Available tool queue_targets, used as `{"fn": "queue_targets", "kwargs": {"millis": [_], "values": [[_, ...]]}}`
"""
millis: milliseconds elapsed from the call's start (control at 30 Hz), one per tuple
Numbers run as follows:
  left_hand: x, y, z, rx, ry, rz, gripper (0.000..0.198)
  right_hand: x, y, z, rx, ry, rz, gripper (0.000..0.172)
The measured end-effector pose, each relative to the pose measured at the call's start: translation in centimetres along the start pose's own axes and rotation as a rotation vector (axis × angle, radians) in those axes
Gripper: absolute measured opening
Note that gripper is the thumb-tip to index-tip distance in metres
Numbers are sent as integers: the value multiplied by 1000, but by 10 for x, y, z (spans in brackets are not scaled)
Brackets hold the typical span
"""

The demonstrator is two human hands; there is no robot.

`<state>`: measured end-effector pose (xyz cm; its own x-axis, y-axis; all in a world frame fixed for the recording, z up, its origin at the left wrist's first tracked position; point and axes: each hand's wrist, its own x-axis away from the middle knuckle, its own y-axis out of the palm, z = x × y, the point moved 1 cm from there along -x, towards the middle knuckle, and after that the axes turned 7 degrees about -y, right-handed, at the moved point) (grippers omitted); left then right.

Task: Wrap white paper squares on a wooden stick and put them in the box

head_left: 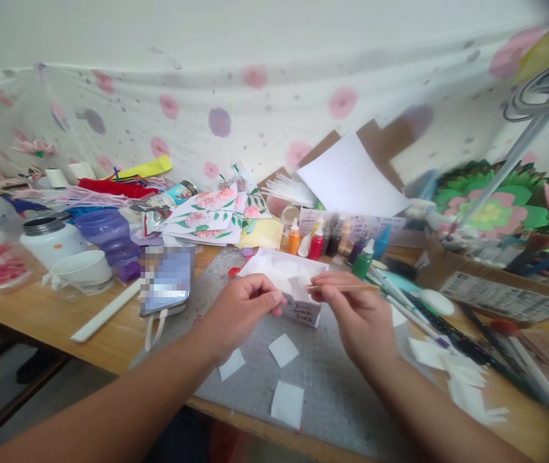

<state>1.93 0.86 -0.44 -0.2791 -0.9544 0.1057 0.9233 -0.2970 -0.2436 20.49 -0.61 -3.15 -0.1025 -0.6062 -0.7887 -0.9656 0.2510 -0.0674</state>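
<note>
Over a grey cutting mat (322, 379), my left hand (240, 312) has its fingers closed on a small white box of tissue-like paper (286, 276). My right hand (358, 315) pinches a thin wooden stick (346, 287) that lies level, its tip at the box's right edge. Three small white paper squares (284, 350) lie on the mat in front of my hands.
A phone (165, 283), a white cup (83, 268), a white jar (52, 241) and a purple container (110, 235) stand to the left. Small paint bottles (317, 243) line up behind the box. Pens and brushes (448, 328), paper scraps (467, 386), flower prints (206, 215).
</note>
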Motion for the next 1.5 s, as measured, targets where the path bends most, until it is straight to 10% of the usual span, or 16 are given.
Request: {"fn": "queue_targets", "kwargs": {"millis": [133, 467, 767, 1100, 1500], "values": [[-3, -5, -2, 0, 19, -2, 18, 1, 0, 10, -127, 147, 74, 14], [-1, 12, 1, 166, -30, -125, 18, 0, 6, -10, -30, -52, -86, 18], [-5, -5, -5, 66, -34, -43, 10, 4, 4, 17, -330, 257, 60, 13], [-2, 2, 0, 52, 38, -59, 18, 8, 11, -5, -318, 67, -171, 19], [-3, 1, -4, 40, -2, -100, 14, 5, 7, 10, -451, 440, 110, 11]]}}
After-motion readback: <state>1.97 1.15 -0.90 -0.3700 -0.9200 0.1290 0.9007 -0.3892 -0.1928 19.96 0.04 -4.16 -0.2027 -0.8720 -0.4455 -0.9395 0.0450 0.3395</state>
